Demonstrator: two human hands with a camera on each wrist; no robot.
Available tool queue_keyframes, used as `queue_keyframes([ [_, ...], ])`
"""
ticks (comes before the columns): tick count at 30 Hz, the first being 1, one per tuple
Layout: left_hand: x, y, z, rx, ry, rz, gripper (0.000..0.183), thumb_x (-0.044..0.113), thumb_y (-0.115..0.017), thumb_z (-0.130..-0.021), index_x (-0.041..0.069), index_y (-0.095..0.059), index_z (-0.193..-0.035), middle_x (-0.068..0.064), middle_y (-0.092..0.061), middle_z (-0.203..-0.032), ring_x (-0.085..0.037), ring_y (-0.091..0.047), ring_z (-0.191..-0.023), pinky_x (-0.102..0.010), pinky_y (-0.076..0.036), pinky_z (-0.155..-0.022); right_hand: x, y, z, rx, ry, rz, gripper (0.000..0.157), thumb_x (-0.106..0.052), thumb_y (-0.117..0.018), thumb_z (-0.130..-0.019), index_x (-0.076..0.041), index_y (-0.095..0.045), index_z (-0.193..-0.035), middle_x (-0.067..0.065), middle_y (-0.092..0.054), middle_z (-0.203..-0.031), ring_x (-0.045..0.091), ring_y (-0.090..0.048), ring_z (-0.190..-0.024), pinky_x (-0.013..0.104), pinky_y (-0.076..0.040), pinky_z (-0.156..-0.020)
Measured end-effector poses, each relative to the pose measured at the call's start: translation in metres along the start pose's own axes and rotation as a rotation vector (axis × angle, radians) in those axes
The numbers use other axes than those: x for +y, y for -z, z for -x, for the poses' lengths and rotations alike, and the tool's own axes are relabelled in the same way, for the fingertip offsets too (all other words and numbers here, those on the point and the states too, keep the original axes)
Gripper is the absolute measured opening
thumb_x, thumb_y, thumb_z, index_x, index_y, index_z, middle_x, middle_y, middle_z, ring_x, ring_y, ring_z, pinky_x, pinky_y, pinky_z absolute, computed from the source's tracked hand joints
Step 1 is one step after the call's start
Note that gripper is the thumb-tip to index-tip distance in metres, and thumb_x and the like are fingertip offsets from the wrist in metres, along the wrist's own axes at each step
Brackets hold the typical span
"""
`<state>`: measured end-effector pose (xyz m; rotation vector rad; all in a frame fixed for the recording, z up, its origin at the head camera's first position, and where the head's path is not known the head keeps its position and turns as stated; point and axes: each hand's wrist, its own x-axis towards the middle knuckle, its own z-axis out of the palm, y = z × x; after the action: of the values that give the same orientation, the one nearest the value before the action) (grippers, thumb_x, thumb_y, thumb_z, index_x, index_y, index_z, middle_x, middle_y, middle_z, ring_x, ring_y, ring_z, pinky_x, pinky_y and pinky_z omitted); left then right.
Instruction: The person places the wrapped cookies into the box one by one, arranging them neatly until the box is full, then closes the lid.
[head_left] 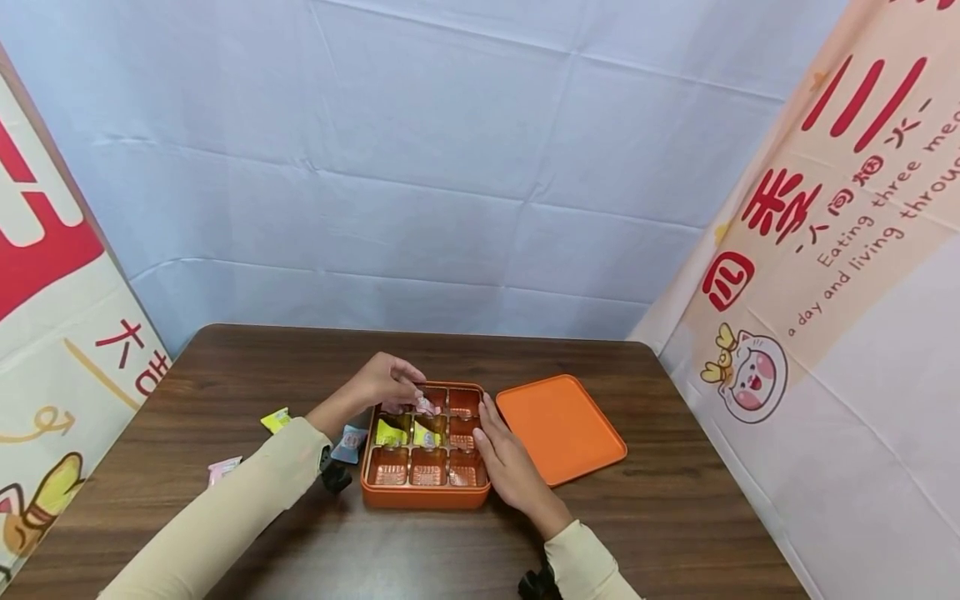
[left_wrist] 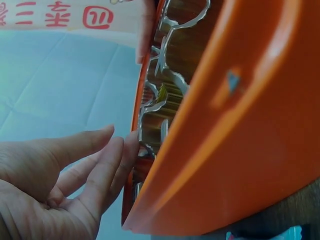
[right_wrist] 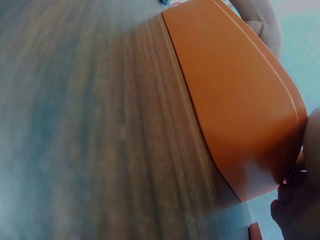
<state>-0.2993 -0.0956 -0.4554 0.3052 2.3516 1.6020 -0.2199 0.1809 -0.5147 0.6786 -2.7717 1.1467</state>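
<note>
An orange box [head_left: 426,497] with a divided clear insert stands on the table. Two yellow wrapped candies, one on the left [head_left: 391,433] and one in the centre [head_left: 426,437], sit in its middle row. My left hand [head_left: 386,382] reaches over the back-left compartments, its fingertips by a pink wrapped candy [head_left: 426,405] in the back row. In the left wrist view the left hand [left_wrist: 75,175] has extended fingers, with no candy visible between them and the thumb. With straight fingers my right hand [head_left: 510,462] rests along the box's right side.
An orange lid [head_left: 562,429] lies flat right of the box. Left of the box are a blue wrapped candy [head_left: 349,444], a yellow candy [head_left: 276,419] and a pink candy [head_left: 223,469], partly behind the left sleeve. All rest on the brown wooden table [head_left: 675,500].
</note>
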Motion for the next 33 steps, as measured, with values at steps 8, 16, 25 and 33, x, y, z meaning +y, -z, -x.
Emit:
queue_keyframes([
  [8,-0.002,0.0,0.008,0.056,-0.101,-0.032,0.017,0.003,-0.067,-0.097,-0.004,-0.073,-0.112,-0.019,-0.073,-0.093,-0.034,-0.073,-0.077,-0.05,-0.062,-0.069,-0.003,0.002,-0.001,0.002,0.006,-0.004,0.059,-0.038,-0.036,-0.112,-0.006,-0.027,-0.16,-0.002,-0.01,-0.168,0.026,-0.023,-0.152,0.053,-0.027,-0.12],
  [16,-0.002,0.006,0.026,0.141,-0.17,-0.07,0.019,0.009,-0.067,-0.099,0.002,-0.074,-0.115,-0.013,-0.075,-0.095,-0.039,-0.071,-0.076,-0.043,-0.061,-0.061,-0.001,0.0,-0.001,-0.002,-0.001,0.006,0.06,-0.04,-0.035,-0.112,-0.007,-0.026,-0.16,-0.005,-0.008,-0.169,0.022,-0.021,-0.152,0.052,-0.026,-0.12],
  [25,-0.007,0.022,0.049,0.179,-0.158,-0.08,0.024,0.016,-0.068,-0.1,0.002,-0.073,-0.118,-0.02,-0.074,-0.098,-0.032,-0.071,-0.076,-0.056,-0.059,-0.066,-0.001,0.001,-0.001,-0.003,0.012,-0.002,0.059,-0.039,-0.035,-0.112,-0.005,-0.026,-0.16,-0.002,-0.009,-0.169,0.023,-0.02,-0.152,0.053,-0.025,-0.12],
  [33,-0.011,0.03,0.064,0.158,-0.137,-0.076,0.027,0.015,-0.067,-0.1,-0.001,-0.07,-0.121,-0.017,-0.074,-0.098,-0.033,-0.071,-0.079,-0.052,-0.06,-0.064,-0.001,0.0,-0.001,0.005,0.009,0.012,0.056,-0.032,-0.038,-0.112,-0.006,-0.025,-0.16,-0.001,-0.009,-0.169,0.025,-0.021,-0.153,0.054,-0.026,-0.12],
])
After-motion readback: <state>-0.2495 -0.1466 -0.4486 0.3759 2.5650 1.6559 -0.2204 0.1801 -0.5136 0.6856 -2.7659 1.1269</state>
